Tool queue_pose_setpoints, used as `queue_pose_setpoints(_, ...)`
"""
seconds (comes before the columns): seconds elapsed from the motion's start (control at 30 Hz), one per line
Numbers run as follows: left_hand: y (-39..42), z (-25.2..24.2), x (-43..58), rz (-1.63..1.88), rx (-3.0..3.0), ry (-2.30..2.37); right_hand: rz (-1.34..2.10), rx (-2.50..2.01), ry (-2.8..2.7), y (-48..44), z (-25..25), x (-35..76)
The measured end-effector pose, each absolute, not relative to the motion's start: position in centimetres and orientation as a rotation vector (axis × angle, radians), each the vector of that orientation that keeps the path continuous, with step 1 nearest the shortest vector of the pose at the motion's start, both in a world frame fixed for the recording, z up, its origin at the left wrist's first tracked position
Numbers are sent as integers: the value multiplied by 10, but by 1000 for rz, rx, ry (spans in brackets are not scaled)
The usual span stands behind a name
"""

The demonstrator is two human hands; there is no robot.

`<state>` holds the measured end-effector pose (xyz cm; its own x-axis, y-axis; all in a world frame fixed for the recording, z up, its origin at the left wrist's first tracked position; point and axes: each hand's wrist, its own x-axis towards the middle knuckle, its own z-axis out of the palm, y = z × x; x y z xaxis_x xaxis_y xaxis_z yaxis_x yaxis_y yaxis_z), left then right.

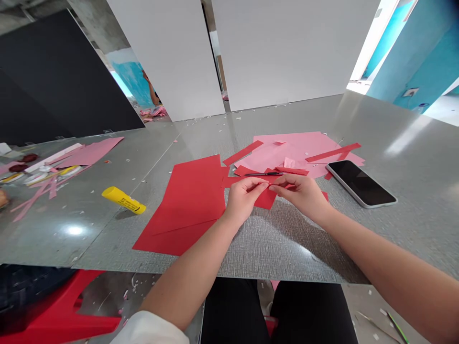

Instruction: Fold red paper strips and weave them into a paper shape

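Both hands meet over the grey table, fingertips close together. My left hand (245,195) pinches a small piece of red paper, mostly hidden by the fingers. From the right, my right hand (300,192) pinches the same small red piece. Red paper scraps (264,199) lie beneath and behind the hands, with a thin dark pen-like tool (263,174) across them. Large red sheets (193,196) lie just left of my left hand. Behind the hands is pink paper (304,143) with red strips (333,153) on it.
A white-edged phone (361,183) lies to the right on the grey table (287,243). A yellow glue stick (124,199) lies left of the red sheets. Pink paper (89,152) and tape rolls are at the far left. White panels (294,52) stand at the back.
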<state>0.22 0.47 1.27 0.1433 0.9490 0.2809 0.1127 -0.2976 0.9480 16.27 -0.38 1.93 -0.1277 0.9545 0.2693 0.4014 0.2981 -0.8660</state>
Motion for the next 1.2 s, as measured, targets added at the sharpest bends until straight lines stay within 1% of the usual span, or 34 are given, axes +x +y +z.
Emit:
queue_pose_setpoints(0.2, 4, 13, 4, 1267, 1478, 1080, 811, -1226, -1708, -4, 23, 167)
queue_pose_setpoints(0.37, 6, 10, 1, 1389, 1275, 1100, 800, -1230, -1562, 0, 25, 176)
queue_pose_setpoints(0.5, 4, 10, 4, 1365, 1383, 1055, 846, -1164, -1604, -5, 25, 165)
queue_pose_setpoints(0.7, 1, 12, 7, 1305, 1593, 1070, 773, -1193, -1707, -9, 25, 156)
queue_pose_setpoints(1.0, 2, 11, 6, 1356, 1530, 1131, 863, -1211, -1674, 0, 20, 170)
queue_pose_setpoints(1.2, 11, 13, -6, 1389, 1443, 1128, 739, -1318, -1684, 1, 27, 176)
